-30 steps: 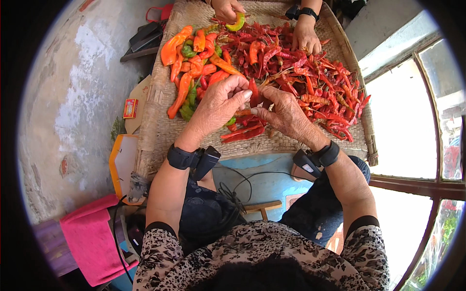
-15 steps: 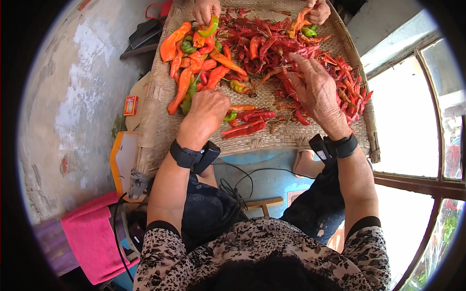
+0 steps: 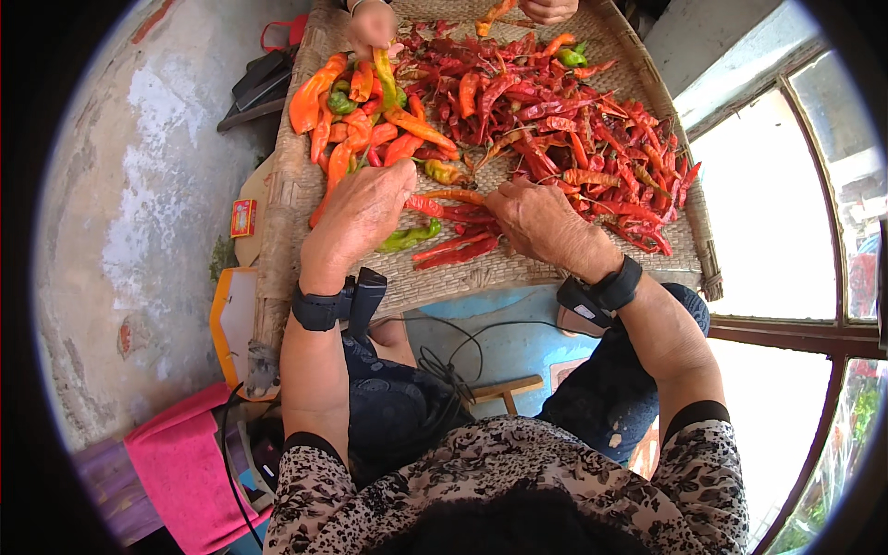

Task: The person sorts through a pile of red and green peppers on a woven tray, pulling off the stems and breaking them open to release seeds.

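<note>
**Woven tray (image 3: 298,176) bearing red chili peppers (image 3: 573,129)**

The tray spans the upper centre of the frame, the red heap covering its right side. Orange peppers (image 3: 355,129) cluster at upper left. Left of centre, the left hand (image 3: 359,217) is curled, a slim red pepper (image 3: 424,205) just beside its fingers; I cannot tell whether it pinches it. At centre, the right hand (image 3: 541,222) bends downward beside a small red bunch (image 3: 455,250); its fingertips are hidden, so its grip is unclear. At top left, a co-worker's hand (image 3: 373,26) holds a yellow-green pepper (image 3: 385,79).
</note>
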Demonstrator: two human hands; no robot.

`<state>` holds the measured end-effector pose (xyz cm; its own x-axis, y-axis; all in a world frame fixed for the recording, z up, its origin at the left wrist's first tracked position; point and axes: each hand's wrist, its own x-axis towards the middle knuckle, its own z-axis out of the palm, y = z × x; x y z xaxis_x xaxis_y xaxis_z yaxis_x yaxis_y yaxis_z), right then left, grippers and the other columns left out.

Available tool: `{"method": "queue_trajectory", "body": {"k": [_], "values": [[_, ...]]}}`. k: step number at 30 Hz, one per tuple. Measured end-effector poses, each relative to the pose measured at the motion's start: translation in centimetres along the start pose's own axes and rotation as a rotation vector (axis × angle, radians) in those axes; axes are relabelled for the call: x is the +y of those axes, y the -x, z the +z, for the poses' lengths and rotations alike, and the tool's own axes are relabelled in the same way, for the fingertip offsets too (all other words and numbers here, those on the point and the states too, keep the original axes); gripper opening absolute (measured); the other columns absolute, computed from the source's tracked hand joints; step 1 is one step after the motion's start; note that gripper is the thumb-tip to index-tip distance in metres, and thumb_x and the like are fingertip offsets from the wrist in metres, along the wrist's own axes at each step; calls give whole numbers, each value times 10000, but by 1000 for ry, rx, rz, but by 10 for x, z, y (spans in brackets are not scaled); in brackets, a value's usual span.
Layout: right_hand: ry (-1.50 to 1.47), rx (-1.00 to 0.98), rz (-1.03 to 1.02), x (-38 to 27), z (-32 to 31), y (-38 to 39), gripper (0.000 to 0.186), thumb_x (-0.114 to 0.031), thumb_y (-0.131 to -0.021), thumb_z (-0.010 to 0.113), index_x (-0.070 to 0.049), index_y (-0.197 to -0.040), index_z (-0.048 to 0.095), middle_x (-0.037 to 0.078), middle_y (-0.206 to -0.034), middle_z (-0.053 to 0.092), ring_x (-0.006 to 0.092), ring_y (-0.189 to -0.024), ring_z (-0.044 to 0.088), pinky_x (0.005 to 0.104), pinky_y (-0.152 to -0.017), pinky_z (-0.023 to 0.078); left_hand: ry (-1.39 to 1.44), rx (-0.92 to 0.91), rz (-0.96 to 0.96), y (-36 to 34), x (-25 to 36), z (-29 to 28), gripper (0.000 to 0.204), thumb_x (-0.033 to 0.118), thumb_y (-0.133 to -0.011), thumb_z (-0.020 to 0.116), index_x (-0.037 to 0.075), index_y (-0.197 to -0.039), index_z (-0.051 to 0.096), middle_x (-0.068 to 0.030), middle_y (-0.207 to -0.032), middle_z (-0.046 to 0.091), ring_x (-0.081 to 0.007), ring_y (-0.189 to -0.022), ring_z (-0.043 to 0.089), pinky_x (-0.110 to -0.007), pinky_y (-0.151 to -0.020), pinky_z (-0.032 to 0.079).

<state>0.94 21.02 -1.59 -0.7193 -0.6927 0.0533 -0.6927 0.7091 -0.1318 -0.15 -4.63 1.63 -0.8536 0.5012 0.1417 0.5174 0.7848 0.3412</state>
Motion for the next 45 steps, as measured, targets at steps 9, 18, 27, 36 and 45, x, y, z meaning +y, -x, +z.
{"method": "queue_trajectory", "body": {"k": [9,18,27,36,45], "values": [[-316,315,76,29,-43,8,163,-69,-824,608,-22,-968,550,156,-713,596,343,-645,638,440,-594,525,441,144,-135,-8,13,5,155,31,-870,617,-1,-960,495,-157,-786,596,-330,-745,621,-408,-672,480],[-189,295,120,20,-15,0,201,-193,-880,659,-42,-1003,609,136,-904,617,328,-789,647,413,-666,539,-54,7,20,-6,29,51,365,105,-833,666,17,-1159,527,-174,-1005,566,-372,-937,586,-468,-768,486],[-174,169,109,5,24,-12,169,-165,-857,655,-45,-934,563,136,-892,601,333,-865,636,431,-659,535,-34,20,72,-8,31,47,278,26,-792,675,26,-1030,532,-151,-972,540,-354,-914,592,-447,-756,487],[-367,383,106,16,-37,1,110,-61,-860,628,-33,-920,540,135,-717,594,319,-666,614,395,-602,494,10,71,-101,-13,16,54,258,22,-817,636,11,-1034,497,-213,-897,617,-412,-843,624,-487,-704,486],[-63,557,110,27,-28,-3,266,-75,-860,614,-59,-1123,580,127,-967,575,328,-893,600,424,-670,527,-3,34,-148,-20,11,59,219,76,-802,655,11,-991,564,-185,-830,632,-381,-780,634,-463,-681,477]]}}
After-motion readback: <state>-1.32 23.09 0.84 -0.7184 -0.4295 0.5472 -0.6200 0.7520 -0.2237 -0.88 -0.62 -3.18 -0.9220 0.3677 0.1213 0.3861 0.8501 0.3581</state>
